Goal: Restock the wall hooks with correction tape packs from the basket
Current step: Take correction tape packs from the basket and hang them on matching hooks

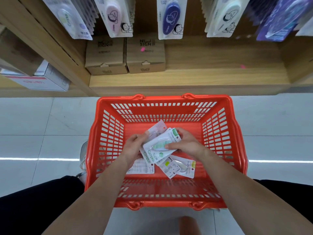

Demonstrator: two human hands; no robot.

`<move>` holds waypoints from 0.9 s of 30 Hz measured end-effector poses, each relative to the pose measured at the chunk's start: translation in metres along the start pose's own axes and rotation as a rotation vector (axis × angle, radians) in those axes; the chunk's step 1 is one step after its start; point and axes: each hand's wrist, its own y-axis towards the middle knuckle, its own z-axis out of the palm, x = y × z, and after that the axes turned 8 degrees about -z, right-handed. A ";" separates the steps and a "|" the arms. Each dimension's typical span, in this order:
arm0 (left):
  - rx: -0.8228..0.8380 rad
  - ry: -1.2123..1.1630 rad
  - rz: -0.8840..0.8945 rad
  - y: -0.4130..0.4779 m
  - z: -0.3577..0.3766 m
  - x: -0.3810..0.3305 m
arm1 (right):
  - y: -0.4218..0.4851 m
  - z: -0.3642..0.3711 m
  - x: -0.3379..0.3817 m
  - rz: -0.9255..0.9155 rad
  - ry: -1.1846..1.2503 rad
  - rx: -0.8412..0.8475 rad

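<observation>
1. The red plastic basket stood on the tiled floor in the lower middle of the frame, just in front of a wooden shelf.
2. Both hands were down inside the basket, close together. The left hand gripped a small fan of correction tape packs by its left edge. The right hand pinched the uppermost one, a green Campus pack, at its right side.
3. At least two loose packs lay on the basket floor beneath the hands, toward the lower centre.
4. Along the top of the frame, rows of hanging packs showed against the wall. The hooks themselves were hidden behind the cards.
5. Judged from this layout, the work was at the gathering stage. No held pack had yet reached the wall, and both the fan and the loose packs were left to hang. How many of the hanging packs had come from this basket could not be told.
6. Two cardboard boxes on the shelf, upper centre, were not being handled.
</observation>
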 end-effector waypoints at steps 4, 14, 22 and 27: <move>-0.075 0.063 0.027 0.003 -0.001 0.002 | 0.003 -0.001 -0.006 0.001 0.001 0.012; 0.055 0.040 0.075 0.014 -0.017 0.006 | 0.005 -0.024 -0.025 0.043 -0.123 -0.074; 0.145 0.300 0.050 0.030 0.009 0.021 | 0.013 -0.022 -0.031 0.054 -0.049 -0.034; 0.167 0.377 0.039 0.050 0.012 0.020 | 0.018 -0.018 -0.044 0.030 0.007 -0.134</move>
